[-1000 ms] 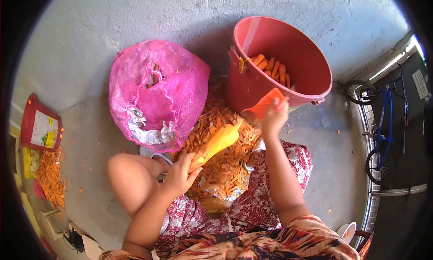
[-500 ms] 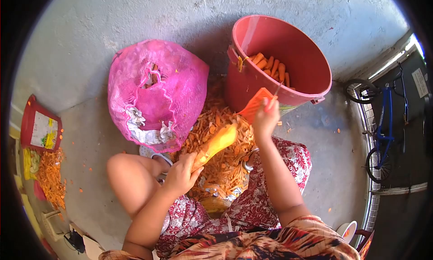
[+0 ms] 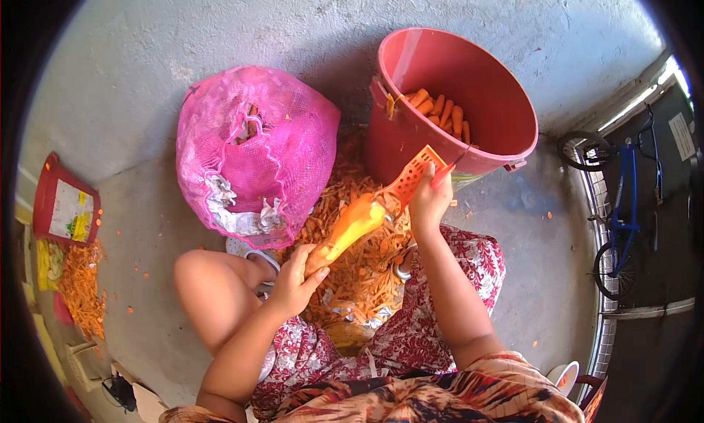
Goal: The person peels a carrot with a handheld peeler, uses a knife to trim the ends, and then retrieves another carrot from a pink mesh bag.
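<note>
My left hand (image 3: 295, 282) is wrapped round the thick lower end of a large, partly peeled carrot (image 3: 356, 228), which slants up to the right. Closed round an orange plastic peeler (image 3: 419, 172) with small holes, my right hand (image 3: 430, 201) is just right of the carrot's pale tip. The peeler's lower end meets that tip. Below both hands, a heap of carrot peelings (image 3: 359, 276) lies on the floor between my legs. A red bucket (image 3: 480, 63) holding peeled carrots (image 3: 440, 113) stands beyond my right hand.
Against the wall at left leans a pink mesh sack (image 3: 293, 129) with crumpled newspaper inside. Farther left, a red container (image 3: 45, 195) lies by more orange peelings (image 3: 81, 283). A blue bicycle (image 3: 625, 195) is at the right, and a white bowl (image 3: 563, 375) sits near me.
The peeler has turned and come down against the carrot's tip as my right hand shifts slightly. The carrot has moved slightly in my left hand.
</note>
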`<move>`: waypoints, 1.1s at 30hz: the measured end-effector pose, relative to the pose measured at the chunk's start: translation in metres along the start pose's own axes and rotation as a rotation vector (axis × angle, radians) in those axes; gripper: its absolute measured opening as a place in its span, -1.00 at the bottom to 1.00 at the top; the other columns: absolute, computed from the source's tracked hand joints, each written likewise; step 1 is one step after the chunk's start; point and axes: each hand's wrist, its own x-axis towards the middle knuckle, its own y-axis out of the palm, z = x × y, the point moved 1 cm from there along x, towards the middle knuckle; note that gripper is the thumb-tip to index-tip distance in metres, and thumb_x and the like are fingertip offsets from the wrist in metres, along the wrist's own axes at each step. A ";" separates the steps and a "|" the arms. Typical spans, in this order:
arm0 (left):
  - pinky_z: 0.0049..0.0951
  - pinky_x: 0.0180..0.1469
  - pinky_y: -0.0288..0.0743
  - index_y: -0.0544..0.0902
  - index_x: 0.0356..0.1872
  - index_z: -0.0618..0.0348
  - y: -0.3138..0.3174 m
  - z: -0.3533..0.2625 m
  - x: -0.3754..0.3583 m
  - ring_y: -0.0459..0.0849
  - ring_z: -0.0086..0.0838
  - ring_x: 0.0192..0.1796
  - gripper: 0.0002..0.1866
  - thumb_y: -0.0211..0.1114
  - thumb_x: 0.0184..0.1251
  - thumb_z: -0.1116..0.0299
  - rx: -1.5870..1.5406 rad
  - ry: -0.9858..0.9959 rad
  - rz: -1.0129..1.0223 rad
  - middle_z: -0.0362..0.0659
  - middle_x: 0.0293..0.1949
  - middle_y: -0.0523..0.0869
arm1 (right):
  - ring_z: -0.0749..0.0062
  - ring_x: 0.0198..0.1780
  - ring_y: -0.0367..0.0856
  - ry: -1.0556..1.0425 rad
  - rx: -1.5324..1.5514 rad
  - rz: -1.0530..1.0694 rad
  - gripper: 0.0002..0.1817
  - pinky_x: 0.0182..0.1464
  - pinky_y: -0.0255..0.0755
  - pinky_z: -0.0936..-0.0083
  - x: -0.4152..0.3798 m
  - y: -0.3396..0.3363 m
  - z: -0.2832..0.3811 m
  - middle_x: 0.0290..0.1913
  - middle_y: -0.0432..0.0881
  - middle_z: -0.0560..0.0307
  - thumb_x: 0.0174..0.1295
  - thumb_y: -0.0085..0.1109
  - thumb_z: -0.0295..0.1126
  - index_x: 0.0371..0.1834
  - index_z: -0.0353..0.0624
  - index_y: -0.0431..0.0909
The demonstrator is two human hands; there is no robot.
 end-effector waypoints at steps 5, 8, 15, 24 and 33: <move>-0.33 -0.12 0.36 0.30 -0.05 0.28 -0.006 -0.018 0.001 0.51 -0.13 -0.15 -0.60 0.18 0.11 0.37 0.207 0.099 0.034 0.07 -0.21 0.49 | 0.42 -0.57 0.32 0.037 -0.180 -0.228 -0.85 -0.49 0.26 0.49 0.024 -0.005 -0.054 -0.60 0.39 0.05 0.20 -0.07 -0.43 -0.42 -0.33 0.35; -0.30 -0.12 0.36 0.30 -0.03 0.26 -0.012 -0.019 -0.006 0.49 -0.07 -0.14 -0.58 0.18 0.11 0.37 0.187 0.064 0.060 0.09 -0.19 0.48 | 0.51 -0.55 0.31 0.198 0.012 -0.177 -0.80 -0.45 0.27 0.52 0.038 -0.018 -0.033 -0.59 0.38 0.13 0.22 -0.08 -0.36 -0.40 -0.30 0.38; -0.29 -0.06 0.31 0.30 -0.02 0.22 -0.007 -0.015 0.001 0.46 -0.11 -0.09 -0.57 0.19 0.09 0.38 0.225 0.163 -0.026 0.06 -0.16 0.47 | 0.61 -0.53 0.36 0.593 0.401 0.169 -0.84 -0.50 0.28 0.62 0.012 -0.004 -0.025 -0.51 0.44 0.26 0.20 -0.07 -0.36 -0.35 -0.25 0.42; -0.29 -0.02 0.28 0.33 -0.03 0.20 -0.006 -0.023 0.005 0.44 -0.14 -0.07 -0.52 0.28 0.00 0.39 0.169 0.254 -0.052 0.03 -0.14 0.47 | 0.37 -0.61 0.50 0.953 0.763 0.672 -0.74 -0.58 0.43 0.50 -0.009 0.004 -0.015 -0.51 0.53 0.02 0.23 -0.15 -0.15 -0.33 -0.13 0.35; -0.68 -0.59 0.35 0.33 -0.10 0.25 -0.003 -0.013 0.012 0.45 -0.63 -0.54 -0.61 0.26 0.06 0.44 -0.292 -0.286 0.366 -0.21 -0.42 0.47 | 0.54 -0.65 0.42 0.894 0.666 0.708 -0.77 -0.65 0.28 0.68 -0.019 0.008 0.014 -0.59 0.47 0.13 0.23 -0.14 -0.18 -0.34 -0.11 0.34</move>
